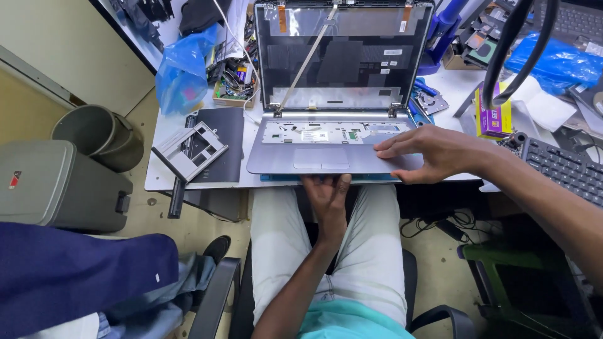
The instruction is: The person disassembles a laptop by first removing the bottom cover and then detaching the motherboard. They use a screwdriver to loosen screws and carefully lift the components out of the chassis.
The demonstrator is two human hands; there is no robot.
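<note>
Blue plastic bag [183, 68]; black keyboard [565, 169], grey bin [100, 135], metal drive caddy [188, 149], purple box [496, 116]

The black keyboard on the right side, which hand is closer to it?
Right. The right hand rests on the laptop palmrest's right end, beside the black keyboard. The left hand is farther away, under the laptop's front edge at the middle.

Single head cam, looks steeply down, close over laptop [333, 135] at desk [164, 179] edge.
</note>
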